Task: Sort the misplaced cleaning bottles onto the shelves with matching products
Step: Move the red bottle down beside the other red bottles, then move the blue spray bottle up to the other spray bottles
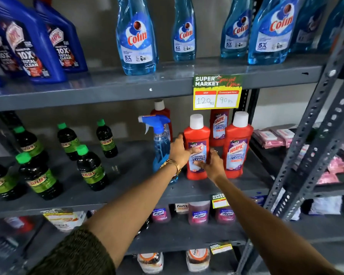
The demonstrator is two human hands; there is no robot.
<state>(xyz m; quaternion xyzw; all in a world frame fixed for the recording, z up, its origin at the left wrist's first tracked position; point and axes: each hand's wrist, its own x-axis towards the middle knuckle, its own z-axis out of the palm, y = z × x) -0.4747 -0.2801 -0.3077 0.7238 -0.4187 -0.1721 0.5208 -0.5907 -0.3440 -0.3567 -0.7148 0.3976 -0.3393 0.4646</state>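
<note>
A red Harpic bathroom cleaner bottle (197, 135) with a white cap stands upright on the middle shelf (127, 193). My left hand (180, 150) grips its left side and my right hand (212, 165) presses its label from the right. Just left of it stands a blue spray bottle (159, 139) with a blue trigger head, partly hidden by my left wrist. More red Harpic bottles (237, 143) stand to the right and behind. On the top shelf (147, 86) are several blue Colin bottles (136, 36).
Dark blue Harpic jugs (34, 46) fill the top shelf's left. Several dark Sunny bottles (39, 175) with green caps stand on the middle shelf's left. A yellow price tag (216, 92) hangs from the top shelf edge. A grey perforated upright (314, 124) runs along the right.
</note>
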